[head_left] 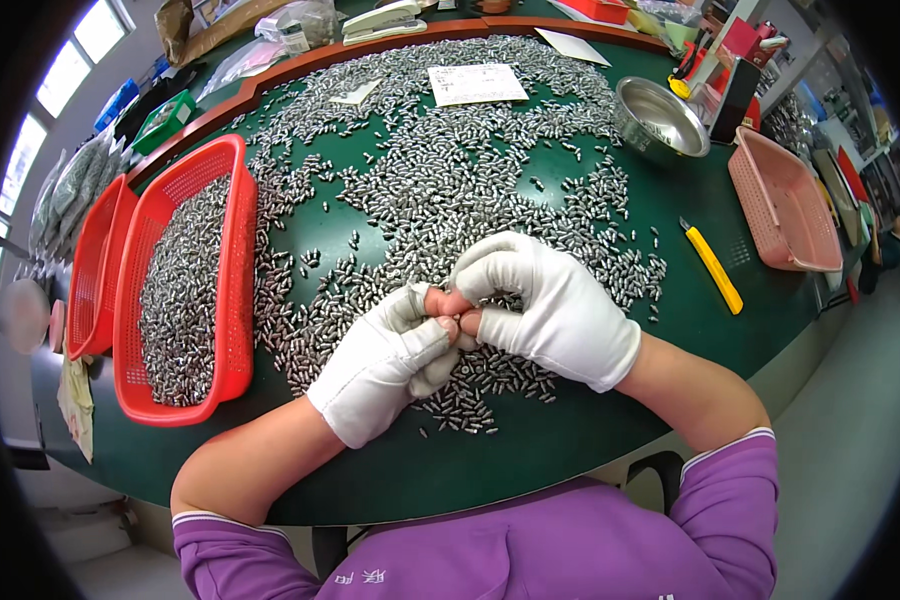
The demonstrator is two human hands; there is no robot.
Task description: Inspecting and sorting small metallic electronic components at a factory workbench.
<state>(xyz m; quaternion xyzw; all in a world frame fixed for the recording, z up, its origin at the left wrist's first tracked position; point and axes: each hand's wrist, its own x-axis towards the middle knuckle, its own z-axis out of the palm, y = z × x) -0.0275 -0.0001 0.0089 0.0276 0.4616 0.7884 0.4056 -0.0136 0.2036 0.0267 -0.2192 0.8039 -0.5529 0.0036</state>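
Both my hands wear white gloves with some fingertips bare, and they meet above a wide spread of small silver metal parts (410,215) on the green table. My left hand (390,350) is closed, its thumb and fingers pinched at the meeting point. From the right, my right hand (550,310) pinches at the same spot, fingertips touching those of the left. Whatever lies between the fingertips is hidden by them. To the left stands a red plastic basket (238,300) with a heap of the same metal parts inside.
A yellow utility knife (713,268) lies at the right, near a pink basket (785,205). Behind them stands a steel bowl (660,118). A paper slip (477,84) rests on the far parts. A wooden rim (420,42) and a stapler (384,20) are at the back.
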